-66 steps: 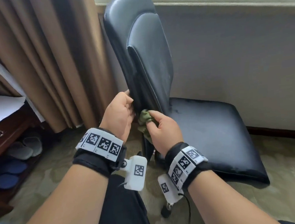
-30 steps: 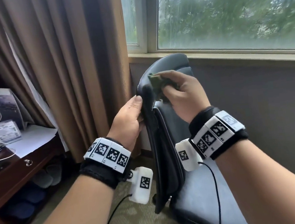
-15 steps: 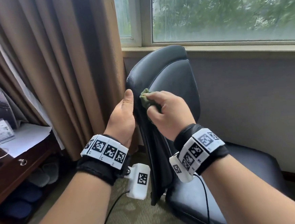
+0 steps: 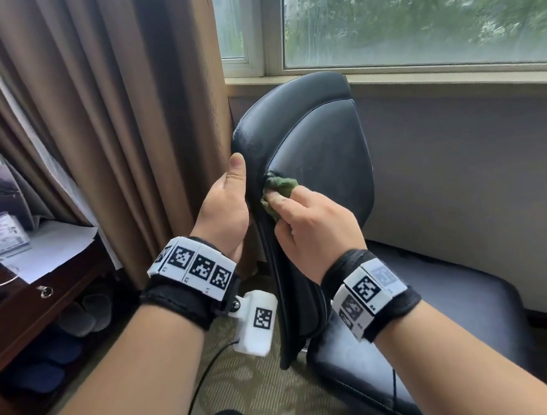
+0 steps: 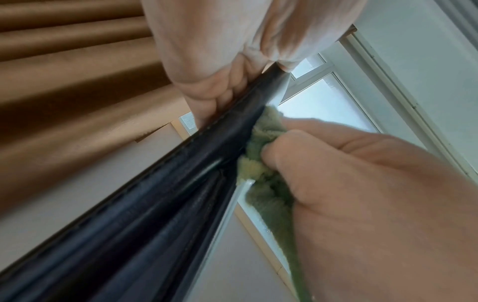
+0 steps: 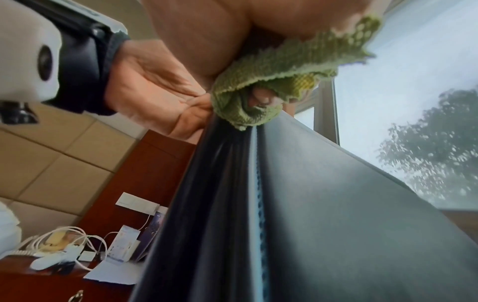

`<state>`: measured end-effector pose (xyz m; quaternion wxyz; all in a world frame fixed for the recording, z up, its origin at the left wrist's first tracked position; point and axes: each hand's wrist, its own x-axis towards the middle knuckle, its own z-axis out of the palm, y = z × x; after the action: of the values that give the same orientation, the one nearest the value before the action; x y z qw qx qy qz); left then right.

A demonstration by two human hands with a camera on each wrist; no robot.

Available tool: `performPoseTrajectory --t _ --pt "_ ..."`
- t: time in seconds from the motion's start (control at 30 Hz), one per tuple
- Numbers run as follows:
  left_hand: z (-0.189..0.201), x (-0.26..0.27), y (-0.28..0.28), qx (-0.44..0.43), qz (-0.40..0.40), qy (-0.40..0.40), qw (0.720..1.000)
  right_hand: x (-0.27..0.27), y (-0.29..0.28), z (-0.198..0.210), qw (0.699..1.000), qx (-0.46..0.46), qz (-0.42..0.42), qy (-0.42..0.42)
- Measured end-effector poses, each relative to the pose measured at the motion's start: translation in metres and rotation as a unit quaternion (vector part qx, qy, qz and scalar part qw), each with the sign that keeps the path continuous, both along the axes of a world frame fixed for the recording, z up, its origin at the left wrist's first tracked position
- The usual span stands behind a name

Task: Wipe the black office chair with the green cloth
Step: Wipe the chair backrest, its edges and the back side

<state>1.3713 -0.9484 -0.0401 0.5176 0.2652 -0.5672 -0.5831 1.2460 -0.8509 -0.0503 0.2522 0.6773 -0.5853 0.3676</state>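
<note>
The black office chair stands below the window, its backrest edge turned toward me. My left hand grips the backrest's left edge, thumb on the front and fingers behind it; the left wrist view shows that grip from below. My right hand holds the bunched green cloth and presses it into the seam beside the backrest's front pad. The left wrist view shows the cloth against the black edge. In the right wrist view the cloth sits at the top of the seam of the chair.
Brown curtains hang just left of the chair. A dark wooden desk with papers and cables stands at the far left, slippers under it. The window sill and grey wall lie behind the chair. Patterned carpet covers the floor.
The right hand has slid the cloth down the backrest seam from near the top to mid height. The left hand keeps its grip on the edge, and the view has tilted slightly.
</note>
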Motion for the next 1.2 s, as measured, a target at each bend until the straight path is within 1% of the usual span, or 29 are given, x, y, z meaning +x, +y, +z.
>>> performPoseTrajectory --t 0.1,0.17,0.23,0.27,0.3,0.33,0.37,0.4,0.43,0.47,0.5,0.57,0.67,0.73,0.77,0.87,0.93,1.0,1.13,1.2 --pt "0.001 0.001 0.002 0.014 0.006 0.011 1.000 0.006 0.008 -0.021 0.998 0.055 -0.033 -0.012" --pt "0.000 0.001 0.002 0.019 0.006 0.015 1.000 0.009 0.012 -0.025 0.995 0.093 -0.042 -0.003" --pt "0.001 -0.001 0.002 0.018 0.005 0.010 1.000 0.008 0.012 -0.012 0.990 0.136 -0.047 0.004" --pt "0.000 -0.002 0.001 0.019 0.004 0.008 1.000 0.006 0.013 -0.001 0.985 0.166 -0.043 -0.007" --pt "-0.002 -0.004 -0.001 0.020 0.004 0.002 1.000 0.001 0.014 0.008 0.981 0.186 -0.027 -0.036" --pt "-0.004 -0.005 -0.002 0.020 0.003 -0.008 1.000 -0.005 0.015 0.016 0.977 0.190 0.002 -0.095" --pt "-0.008 -0.006 -0.005 0.021 0.005 -0.023 1.000 -0.011 0.017 0.024 0.966 0.179 0.037 -0.183" --pt "-0.012 -0.006 -0.008 0.020 0.007 -0.039 0.999 -0.015 0.017 0.030 0.944 0.156 0.066 -0.283" --pt "-0.014 -0.006 -0.009 0.023 0.012 -0.049 0.998 -0.020 0.015 0.032 0.914 0.127 0.087 -0.375" --pt "-0.016 -0.007 -0.011 0.024 0.017 -0.057 0.998 -0.026 0.011 0.033 0.885 0.102 0.099 -0.443" --pt "-0.018 -0.008 -0.014 0.025 0.019 -0.063 0.998 -0.030 0.006 0.032 0.871 0.082 0.104 -0.473" --pt "-0.018 -0.010 -0.017 0.015 0.017 -0.069 0.997 -0.032 -0.005 0.031 0.881 0.079 0.110 -0.454" --pt "-0.014 -0.010 -0.016 -0.008 0.033 -0.081 0.996 -0.023 -0.018 0.025 0.904 0.116 0.130 -0.391" --pt "-0.015 -0.010 -0.020 -0.023 0.078 -0.109 0.991 -0.017 -0.025 0.020 0.913 0.136 0.126 -0.362" --pt "-0.015 -0.009 -0.021 -0.027 0.095 -0.113 0.989 -0.016 -0.027 0.016 0.913 0.143 0.124 -0.362" --pt "-0.020 -0.009 -0.028 -0.003 0.059 -0.087 0.994 -0.019 -0.024 -0.005 0.911 0.154 0.106 -0.368" --pt "-0.022 -0.011 -0.030 0.000 0.085 -0.105 0.991 -0.021 -0.019 -0.023 0.912 0.152 0.098 -0.368" --pt "-0.026 -0.013 -0.025 -0.017 0.133 -0.133 0.982 -0.023 -0.019 -0.037 0.906 0.148 0.095 -0.386" --pt "-0.036 -0.020 -0.010 -0.027 0.132 -0.149 0.980 -0.027 -0.021 -0.053 0.877 0.135 0.103 -0.449" --pt "-0.041 -0.021 -0.006 -0.031 0.145 -0.163 0.975 -0.029 -0.015 -0.063 0.878 0.141 0.097 -0.447"
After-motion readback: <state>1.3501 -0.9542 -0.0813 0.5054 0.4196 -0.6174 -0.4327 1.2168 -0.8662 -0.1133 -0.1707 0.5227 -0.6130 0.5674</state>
